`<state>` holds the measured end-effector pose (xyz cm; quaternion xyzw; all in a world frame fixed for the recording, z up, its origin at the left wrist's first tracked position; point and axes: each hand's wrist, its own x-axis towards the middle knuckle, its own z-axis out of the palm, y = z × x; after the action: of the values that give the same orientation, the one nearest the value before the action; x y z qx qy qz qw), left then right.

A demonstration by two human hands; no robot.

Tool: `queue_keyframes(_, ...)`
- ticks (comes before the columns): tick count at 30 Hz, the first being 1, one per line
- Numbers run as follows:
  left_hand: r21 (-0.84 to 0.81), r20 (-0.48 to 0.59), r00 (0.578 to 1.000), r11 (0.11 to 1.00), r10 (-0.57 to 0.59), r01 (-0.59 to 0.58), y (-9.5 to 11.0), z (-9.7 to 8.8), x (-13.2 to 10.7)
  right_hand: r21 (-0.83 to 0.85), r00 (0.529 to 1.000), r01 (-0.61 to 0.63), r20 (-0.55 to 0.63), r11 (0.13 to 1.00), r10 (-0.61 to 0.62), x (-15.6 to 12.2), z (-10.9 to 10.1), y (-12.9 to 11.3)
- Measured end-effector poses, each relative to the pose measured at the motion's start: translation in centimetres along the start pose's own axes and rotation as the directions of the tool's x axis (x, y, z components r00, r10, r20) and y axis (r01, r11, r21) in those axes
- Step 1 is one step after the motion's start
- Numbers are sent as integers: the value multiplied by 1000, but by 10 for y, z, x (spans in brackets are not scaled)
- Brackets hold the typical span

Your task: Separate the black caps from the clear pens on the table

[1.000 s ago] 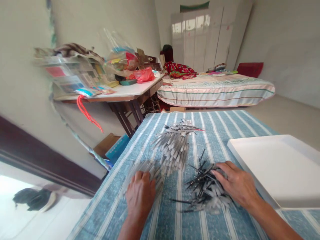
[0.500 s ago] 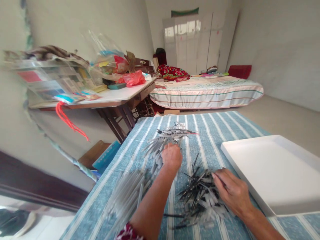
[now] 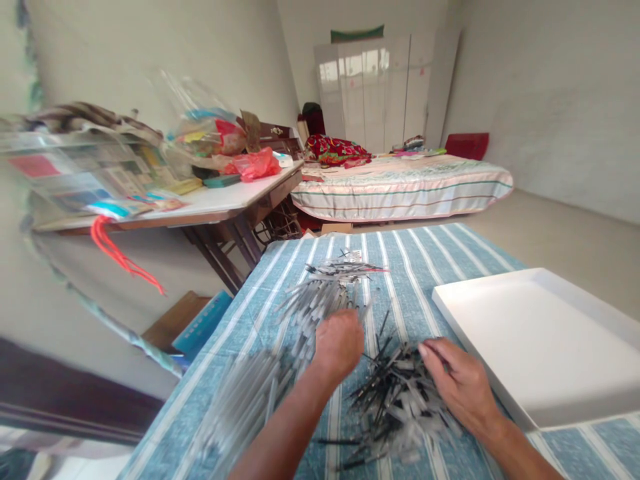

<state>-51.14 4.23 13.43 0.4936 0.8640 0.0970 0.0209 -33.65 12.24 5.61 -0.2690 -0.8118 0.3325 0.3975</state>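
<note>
My left hand point(image 3: 340, 343) is closed in a fist beside a fanned heap of translucent grey tubes point(image 3: 315, 300), with a blurred translucent tube point(image 3: 367, 308) showing past its fingers. My right hand point(image 3: 460, 377) pinches with thumb and forefinger at the right edge of a loose pile of thin black sticks point(image 3: 383, 380) and short clear pieces point(image 3: 420, 413). What lies between those fingertips is too small to make out. A bundle of long grey tubes point(image 3: 245, 393) lies left of my left forearm. Farther back is a small heap of thin dark and clear sticks point(image 3: 345, 269).
A blue striped cloth point(image 3: 415, 267) covers the table. On the right stands a shallow white box point(image 3: 545, 353), its near wall close to my right hand. A side desk point(image 3: 235, 203) with bags is at left, and a bed point(image 3: 400, 190) stands beyond.
My left hand has drawn back toward me from the tube heap. My right hand stays at the black pile, and the view has shifted slightly.
</note>
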Motion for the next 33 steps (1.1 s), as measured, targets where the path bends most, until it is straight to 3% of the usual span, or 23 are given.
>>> queue_keyframes(2,-49,25,994,993,104,-103,3,-2,-37,129,982,-176,92,976,165,2,-4,-8)
queue_keyframes(4,-199,34,968,951,248,-236,2,2,-68,245,943,-303,215,921,253,2,-7,-15)
queue_keyframes(8,-372,74,958,899,278,-232,-4,17,-98,353,883,-407,389,842,264,-1,-10,-22)
queue_keyframes(17,-576,296,926,817,233,-21,1,20,-94,370,829,-473,494,799,262,-1,-12,-12)
queue_keyframes(21,-620,302,916,784,262,-20,1,27,-94,276,829,-467,467,840,307,1,-15,-10)
queue_keyframes(29,-664,200,961,748,190,-10,9,30,-89,219,856,-253,505,942,112,-1,-10,-21)
queue_keyframes(33,-723,288,925,690,247,41,4,22,-88,267,830,-234,556,935,49,-4,-8,-21)
